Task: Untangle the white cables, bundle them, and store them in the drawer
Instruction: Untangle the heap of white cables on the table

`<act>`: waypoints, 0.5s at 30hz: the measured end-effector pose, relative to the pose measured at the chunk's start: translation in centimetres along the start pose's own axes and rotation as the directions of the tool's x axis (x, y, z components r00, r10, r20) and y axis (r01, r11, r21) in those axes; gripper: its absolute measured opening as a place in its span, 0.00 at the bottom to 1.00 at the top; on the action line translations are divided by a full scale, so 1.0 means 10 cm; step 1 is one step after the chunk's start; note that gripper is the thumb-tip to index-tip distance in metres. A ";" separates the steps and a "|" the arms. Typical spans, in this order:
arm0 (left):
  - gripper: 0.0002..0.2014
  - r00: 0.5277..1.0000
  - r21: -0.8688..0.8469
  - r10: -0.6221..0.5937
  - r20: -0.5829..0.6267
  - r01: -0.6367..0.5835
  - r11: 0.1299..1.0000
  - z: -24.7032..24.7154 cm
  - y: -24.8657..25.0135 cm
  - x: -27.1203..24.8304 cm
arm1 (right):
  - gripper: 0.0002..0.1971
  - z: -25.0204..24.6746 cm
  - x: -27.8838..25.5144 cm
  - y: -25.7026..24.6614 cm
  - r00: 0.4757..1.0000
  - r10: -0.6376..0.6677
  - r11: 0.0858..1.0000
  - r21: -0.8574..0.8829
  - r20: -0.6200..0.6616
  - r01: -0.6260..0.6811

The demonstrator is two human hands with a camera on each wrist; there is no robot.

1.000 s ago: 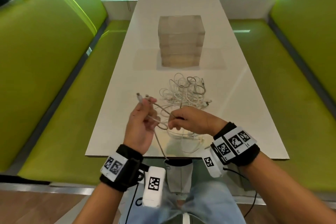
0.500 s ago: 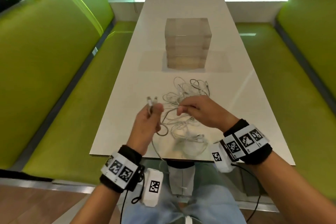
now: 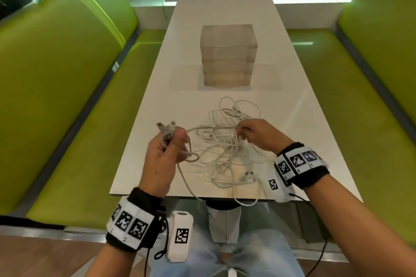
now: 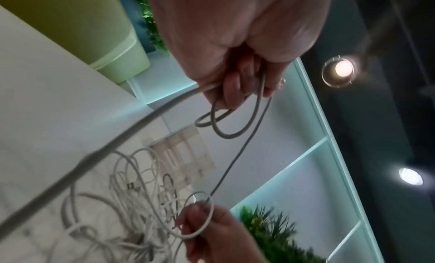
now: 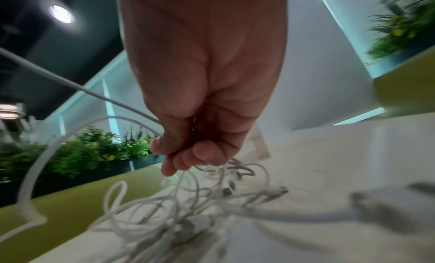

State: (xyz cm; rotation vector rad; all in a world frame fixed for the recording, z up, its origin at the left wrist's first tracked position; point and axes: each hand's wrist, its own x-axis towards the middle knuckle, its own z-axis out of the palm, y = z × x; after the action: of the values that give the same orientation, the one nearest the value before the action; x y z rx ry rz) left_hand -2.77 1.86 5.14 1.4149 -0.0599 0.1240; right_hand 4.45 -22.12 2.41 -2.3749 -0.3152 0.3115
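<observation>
Left hand (image 3: 163,157) clenched around a few coiled turns of one white cable, its two plug ends (image 3: 166,127) sticking up past the thumb. Right hand (image 3: 258,135) pinches the same cable (image 3: 213,128) farther along, over the tangle. The stretch between the hands runs nearly straight and taut.

Change over the last second: the hands were close together low over the near table edge, with a slack loop between them; now they stand apart and higher, the right one drawn out over the pile. Judgement: one cable is being pulled free of the rest. Untangling is at an early stage; no bundle finished, nothing stored.

Rest of the white cables (image 3: 225,155) lie knotted on the white table (image 3: 144,164) between the hands, one loop hanging over the near edge. The clear drawer unit (image 3: 228,55) sits beyond the pile, well apart, all drawers apparently closed.

Left wrist view adds what the head view hides: the loops (image 4: 226,121) hanging under the left fingers, and another loop ringed round the right fingers (image 4: 197,220). Right wrist view is blurred; it shows the cable entering the right fist from the left, and plugs (image 5: 277,190) in the heap below.
</observation>
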 end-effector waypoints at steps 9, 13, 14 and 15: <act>0.12 0.990 -0.006 -0.064 -0.126 0.064 0.998 -0.27 -0.02 0.08 | 0.10 -0.23 0.06 0.01 0.991 -0.068 0.997 0.020 -0.114 0.070; 0.09 0.997 0.150 -0.073 0.019 0.070 0.986 0.01 -0.10 0.12 | 0.11 -0.23 -0.02 -0.26 0.984 -0.171 0.983 -0.073 -0.050 0.167; 0.07 0.995 0.173 -0.085 0.060 0.073 0.982 0.10 -0.14 0.14 | 0.11 -0.21 -0.05 -0.32 0.981 -0.193 0.977 -0.097 -0.017 0.191; 0.05 0.991 0.186 -0.103 0.091 0.085 0.979 0.17 -0.19 0.15 | 0.11 -0.18 -0.08 -0.37 0.976 -0.218 0.969 -0.119 0.015 0.218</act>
State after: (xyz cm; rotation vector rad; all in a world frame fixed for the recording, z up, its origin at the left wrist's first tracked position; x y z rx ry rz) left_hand -0.98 -0.07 3.71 1.6031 -0.0651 -0.0207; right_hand 3.75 -20.79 6.33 -2.4288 -0.6069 0.1960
